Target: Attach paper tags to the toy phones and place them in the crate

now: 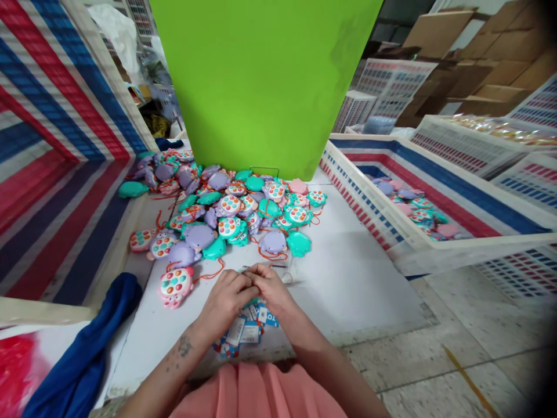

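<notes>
My left hand [225, 295] and my right hand [270, 288] meet at the near edge of a white table [348, 273], fingers curled and pinched together on something small I cannot make out. Under my wrists lies a small heap of printed paper tags [243, 332]. Just beyond my fingers spreads a pile of small plastic toys [226, 215] in pink, purple and teal with coloured buttons and orange cords. A pink toy [175, 285] lies closest, left of my left hand.
A large green panel [261, 81] stands behind the pile. A striped white crate [435, 197] at the right holds more toys. Another striped crate [56, 174] leans at the left. Blue cloth [87, 354] lies near left. Cardboard boxes [491, 58] stack at back right.
</notes>
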Available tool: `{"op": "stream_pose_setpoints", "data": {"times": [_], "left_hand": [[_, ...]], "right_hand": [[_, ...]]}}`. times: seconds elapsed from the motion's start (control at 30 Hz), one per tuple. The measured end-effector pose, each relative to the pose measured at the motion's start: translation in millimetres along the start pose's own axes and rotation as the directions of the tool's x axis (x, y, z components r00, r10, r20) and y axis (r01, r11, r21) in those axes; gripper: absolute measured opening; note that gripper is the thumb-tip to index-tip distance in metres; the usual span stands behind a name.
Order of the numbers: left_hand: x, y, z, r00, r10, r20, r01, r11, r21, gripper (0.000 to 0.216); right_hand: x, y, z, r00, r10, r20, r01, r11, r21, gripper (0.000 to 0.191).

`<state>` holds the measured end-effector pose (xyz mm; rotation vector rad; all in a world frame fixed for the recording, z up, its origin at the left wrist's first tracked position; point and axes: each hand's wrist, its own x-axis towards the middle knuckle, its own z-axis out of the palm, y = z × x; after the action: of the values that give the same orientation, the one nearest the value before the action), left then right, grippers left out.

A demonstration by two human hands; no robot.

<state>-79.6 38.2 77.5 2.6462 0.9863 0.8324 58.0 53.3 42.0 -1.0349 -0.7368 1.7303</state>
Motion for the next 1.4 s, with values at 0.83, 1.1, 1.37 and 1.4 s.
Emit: {"op": "stream_pose_setpoints", "data": {"times": [0.83, 1.1, 1.37, 1.4], "left_hand": [[-14, -18, 6, 0.702, -0.709, -0.065, 0.461, 0.522, -0.717, 0.015], [-14, -18, 3, 0.722, -0.688, -0.077, 0.455, 0.555, -0.697, 0.016], [-13, -17, 0, 0.765, -0.632, -0.122, 0.426, 0.64, -0.639, 0.013], [-12, -16, -1, 0.772, -0.622, -0.128, 0.427, 0.658, -0.62, 0.014]], "right_hand": [[-16, -17, 8, 0.818, -0.523, 0.239, 0.537, 0.544, -0.645, 0.012], [-19, -18, 9, 0.815, -0.517, 0.261, 0.538, 0.51, -0.671, 0.014], [-20, -19, 9, 0.812, -0.521, 0.264, 0.545, 0.511, -0.665, 0.014], [-20, -19, 9, 0.81, -0.523, 0.266, 0.546, 0.507, -0.667, 0.014]]}}
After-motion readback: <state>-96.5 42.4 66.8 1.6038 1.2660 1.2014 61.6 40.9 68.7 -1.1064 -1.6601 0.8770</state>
